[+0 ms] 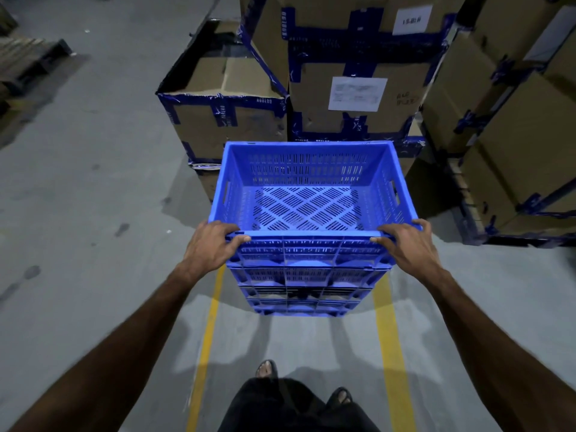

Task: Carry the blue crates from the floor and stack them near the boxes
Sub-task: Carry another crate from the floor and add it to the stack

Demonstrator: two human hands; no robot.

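An empty blue slatted crate (pixel 307 188) sits on top of a stack of blue crates (pixel 304 291) right in front of me. My left hand (pixel 212 241) grips the near left corner of the top crate's rim. At the near right corner, my right hand (pixel 408 244) grips the same rim. The stack stands on the floor just in front of taped cardboard boxes (pixel 358 98).
More cardboard boxes (pixel 514 120) are piled at the right, and a lower open box (pixel 224 98) stands at the left of the stack. Two yellow floor lines (pixel 389 338) run toward me. A wooden pallet (pixel 28 60) lies far left. My feet are below.
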